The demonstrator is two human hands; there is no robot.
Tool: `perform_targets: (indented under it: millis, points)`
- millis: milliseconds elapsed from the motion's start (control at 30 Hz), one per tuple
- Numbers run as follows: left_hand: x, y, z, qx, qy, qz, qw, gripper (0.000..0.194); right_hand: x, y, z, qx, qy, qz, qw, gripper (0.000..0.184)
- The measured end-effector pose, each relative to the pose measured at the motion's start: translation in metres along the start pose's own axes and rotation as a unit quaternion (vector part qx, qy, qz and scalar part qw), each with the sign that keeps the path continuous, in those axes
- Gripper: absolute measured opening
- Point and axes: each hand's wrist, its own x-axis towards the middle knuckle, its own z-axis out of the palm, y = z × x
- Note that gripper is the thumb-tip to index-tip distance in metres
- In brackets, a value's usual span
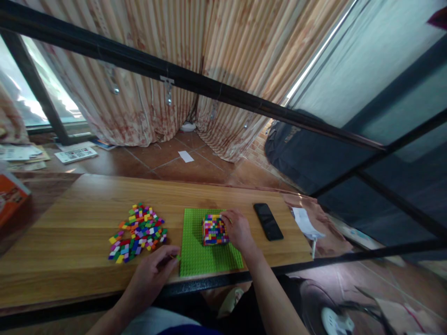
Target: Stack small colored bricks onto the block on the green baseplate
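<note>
A green baseplate (199, 258) lies on the wooden table (80, 214), and a multicoloured brick block (213, 229) stands on it. My right hand (239, 229) rests against the block's right side, fingers curled over its top corner. My left hand (153, 270) lies on the table by the plate's left front corner, fingers pinched on a small green brick (178, 257). A pile of loose coloured bricks (138, 231) is spread out left of the plate, just beyond my left hand.
A black phone (268, 221) lies right of the plate, with a white paper slip (305, 223) at the table's right end. An orange box (10, 195) sits at the far left. Curtains and a tiled floor lie beyond the table.
</note>
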Motion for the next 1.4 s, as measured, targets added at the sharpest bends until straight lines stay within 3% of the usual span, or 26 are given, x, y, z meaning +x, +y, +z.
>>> perform_targets:
  millis: [533,933,1100,1233,1333,1400]
  points:
    - [0.000,-0.005,0.001,0.021,0.006,0.020,1.000,0.022,0.015,0.004,-0.013,-0.023,-0.083,-0.071,0.994,0.019]
    - [0.002,-0.002,0.000,0.028,0.017,0.022,0.999,0.023,0.016,0.008,-0.008,-0.024,-0.083,-0.081,0.993,0.023]
    - [0.002,-0.005,0.000,0.021,0.021,0.015,0.999,0.022,0.009,0.008,-0.003,-0.011,-0.043,-0.053,0.998,0.019]
    - [0.002,-0.005,-0.001,0.014,0.024,0.014,1.000,0.023,-0.005,0.006,0.000,0.023,0.034,-0.014,0.999,0.019]
    - [0.002,-0.003,-0.002,0.011,0.032,0.016,0.999,0.025,-0.023,-0.008,0.003,0.064,0.106,0.001,0.992,0.022]
    - [0.003,-0.002,-0.002,0.004,0.037,0.013,0.999,0.026,-0.037,-0.025,0.007,0.103,0.115,-0.004,0.988,0.022]
